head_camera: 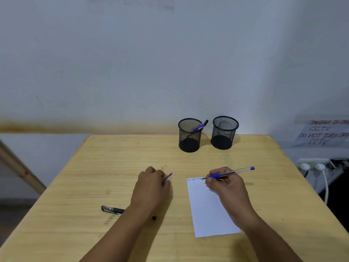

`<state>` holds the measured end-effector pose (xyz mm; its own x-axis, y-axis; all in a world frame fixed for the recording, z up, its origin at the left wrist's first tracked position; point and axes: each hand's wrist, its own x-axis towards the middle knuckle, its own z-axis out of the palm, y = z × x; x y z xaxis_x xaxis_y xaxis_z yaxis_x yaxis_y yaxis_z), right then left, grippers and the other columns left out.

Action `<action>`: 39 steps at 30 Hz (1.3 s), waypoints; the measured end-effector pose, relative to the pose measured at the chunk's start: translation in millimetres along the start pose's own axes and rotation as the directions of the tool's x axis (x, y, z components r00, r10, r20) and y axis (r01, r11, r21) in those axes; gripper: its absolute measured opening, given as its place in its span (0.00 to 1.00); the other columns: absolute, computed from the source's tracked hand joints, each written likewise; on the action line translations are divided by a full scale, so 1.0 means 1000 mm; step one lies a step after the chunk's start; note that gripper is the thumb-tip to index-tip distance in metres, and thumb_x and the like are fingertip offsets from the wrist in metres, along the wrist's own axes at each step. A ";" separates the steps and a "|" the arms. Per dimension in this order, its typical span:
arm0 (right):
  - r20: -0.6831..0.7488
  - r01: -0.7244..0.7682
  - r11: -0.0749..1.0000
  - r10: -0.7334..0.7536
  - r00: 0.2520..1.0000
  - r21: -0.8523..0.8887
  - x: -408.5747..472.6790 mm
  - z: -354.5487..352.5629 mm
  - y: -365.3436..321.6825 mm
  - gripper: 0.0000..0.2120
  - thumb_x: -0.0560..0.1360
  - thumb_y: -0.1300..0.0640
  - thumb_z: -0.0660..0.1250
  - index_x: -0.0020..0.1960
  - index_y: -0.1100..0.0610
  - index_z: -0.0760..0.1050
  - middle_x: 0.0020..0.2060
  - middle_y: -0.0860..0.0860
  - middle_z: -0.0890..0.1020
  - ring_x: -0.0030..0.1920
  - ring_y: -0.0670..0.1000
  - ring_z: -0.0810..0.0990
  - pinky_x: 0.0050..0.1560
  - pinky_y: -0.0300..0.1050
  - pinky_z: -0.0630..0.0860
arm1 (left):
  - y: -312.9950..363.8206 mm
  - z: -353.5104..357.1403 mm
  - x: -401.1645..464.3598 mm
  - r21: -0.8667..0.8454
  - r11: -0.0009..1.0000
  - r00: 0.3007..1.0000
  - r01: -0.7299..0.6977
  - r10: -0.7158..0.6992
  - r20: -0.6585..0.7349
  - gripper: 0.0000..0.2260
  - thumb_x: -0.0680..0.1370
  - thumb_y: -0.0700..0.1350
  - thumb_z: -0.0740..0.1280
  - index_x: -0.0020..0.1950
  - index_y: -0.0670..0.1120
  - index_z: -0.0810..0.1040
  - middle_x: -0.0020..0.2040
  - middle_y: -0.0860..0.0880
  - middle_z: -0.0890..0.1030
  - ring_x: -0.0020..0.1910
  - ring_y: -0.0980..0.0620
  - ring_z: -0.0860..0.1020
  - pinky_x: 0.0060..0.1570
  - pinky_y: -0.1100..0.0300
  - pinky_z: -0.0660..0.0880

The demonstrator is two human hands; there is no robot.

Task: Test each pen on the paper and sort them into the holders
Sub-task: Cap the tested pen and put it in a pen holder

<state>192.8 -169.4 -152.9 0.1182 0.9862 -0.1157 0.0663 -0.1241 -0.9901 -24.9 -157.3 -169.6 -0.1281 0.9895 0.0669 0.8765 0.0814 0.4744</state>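
Note:
My right hand grips a clear blue-ink pen, its tip touching the top edge of a white paper sheet where small scribbles show. My left hand rests closed on the table with a blue pen cap poking out of its fingers. A black pen lies on the wood to the left, partly hidden by my left forearm. Two black mesh holders stand at the back: the left holder has a blue pen leaning in it, the right holder looks empty.
The wooden table stands against a pale wall. A small dark piece lies by my left forearm. At the right, off the table, are a power strip with white plugs and a handwritten sign.

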 end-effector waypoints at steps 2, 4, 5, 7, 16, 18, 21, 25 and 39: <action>0.008 -0.003 1.000 0.003 1.000 0.024 -0.002 0.001 -0.003 0.05 0.73 0.62 0.71 0.44 0.52 0.81 0.40 0.52 0.86 0.48 0.56 0.85 0.58 0.61 0.79 | -0.001 0.000 0.001 -0.014 1.000 1.000 -0.016 0.015 -0.020 0.09 0.79 0.49 0.62 0.49 0.52 0.82 0.46 0.54 0.74 0.49 0.50 0.74 0.46 0.53 0.77; 0.011 0.002 0.999 -0.002 1.000 0.052 -0.004 0.002 -0.005 0.04 0.74 0.61 0.71 0.44 0.52 0.81 0.40 0.53 0.87 0.49 0.56 0.85 0.59 0.60 0.79 | 0.000 -0.001 -0.001 -0.032 0.999 0.999 -0.020 0.018 -0.044 0.07 0.78 0.50 0.62 0.49 0.56 0.81 0.44 0.57 0.76 0.49 0.52 0.74 0.45 0.54 0.77; 0.009 0.008 0.998 -0.009 1.000 0.061 -0.005 0.002 -0.007 0.04 0.75 0.61 0.71 0.44 0.52 0.81 0.40 0.53 0.87 0.48 0.55 0.85 0.59 0.59 0.79 | 0.002 -0.002 -0.002 -0.056 0.998 0.998 -0.022 0.019 -0.054 0.06 0.78 0.50 0.63 0.48 0.57 0.80 0.44 0.58 0.77 0.48 0.53 0.75 0.44 0.55 0.77; 0.003 0.025 0.996 -0.025 1.000 0.088 -0.006 0.001 -0.012 0.04 0.75 0.62 0.71 0.47 0.54 0.80 0.40 0.54 0.87 0.47 0.54 0.86 0.57 0.54 0.80 | 0.006 -0.005 -0.005 -0.161 0.986 0.999 -0.034 0.028 -0.040 0.03 0.77 0.50 0.65 0.46 0.58 0.78 0.43 0.61 0.79 0.47 0.57 0.76 0.42 0.57 0.76; 0.021 0.107 0.990 -0.109 0.994 0.088 -0.014 0.002 -0.028 0.05 0.73 0.66 0.73 0.47 0.61 0.78 0.38 0.55 0.86 0.43 0.53 0.86 0.47 0.43 0.83 | 0.037 -0.011 -0.018 -0.514 0.856 0.997 -0.056 0.071 0.009 0.06 0.73 0.45 0.75 0.44 0.56 0.83 0.40 0.63 0.82 0.41 0.64 0.73 0.36 0.72 0.67; 0.029 0.108 0.991 -0.111 0.993 0.083 -0.015 0.001 -0.028 0.05 0.72 0.66 0.73 0.46 0.60 0.79 0.38 0.56 0.86 0.43 0.53 0.86 0.48 0.45 0.82 | 0.041 -0.011 -0.019 -0.529 0.845 0.996 -0.073 0.089 0.005 0.05 0.73 0.44 0.75 0.44 0.55 0.83 0.41 0.66 0.81 0.40 0.64 0.73 0.37 0.71 0.67; 0.030 0.105 0.992 -0.107 0.994 0.074 -0.018 0.000 -0.029 0.06 0.72 0.65 0.74 0.46 0.60 0.79 0.39 0.56 0.86 0.43 0.53 0.86 0.46 0.43 0.82 | 0.045 -0.014 -0.021 -0.533 0.841 0.994 -0.093 0.109 -0.001 0.06 0.73 0.44 0.74 0.44 0.56 0.83 0.41 0.66 0.81 0.41 0.61 0.75 0.38 0.71 0.68; 0.023 0.108 0.990 -0.110 0.994 0.090 -0.025 -0.004 -0.035 0.06 0.71 0.66 0.74 0.47 0.61 0.80 0.39 0.57 0.86 0.41 0.52 0.87 0.40 0.36 0.80 | 0.047 -0.017 -0.023 -0.553 0.829 0.994 -0.088 0.110 0.007 0.06 0.73 0.44 0.74 0.44 0.56 0.83 0.41 0.65 0.82 0.40 0.59 0.75 0.38 0.67 0.68; -0.003 0.153 0.982 -0.153 0.988 0.111 -0.055 -0.009 -0.044 0.05 0.72 0.67 0.73 0.47 0.62 0.80 0.37 0.57 0.86 0.41 0.54 0.86 0.45 0.43 0.82 | 0.050 -0.033 -0.050 -0.586 0.795 0.983 -0.159 0.181 -0.021 0.06 0.73 0.44 0.74 0.44 0.57 0.83 0.39 0.66 0.80 0.38 0.60 0.73 0.38 0.65 0.67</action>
<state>191.9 -219.0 -101.9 0.1092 0.9933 0.0376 -0.0266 0.0407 -0.9988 9.6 -206.5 -120.0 0.0231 0.9852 0.1700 0.4450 -0.1624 0.8807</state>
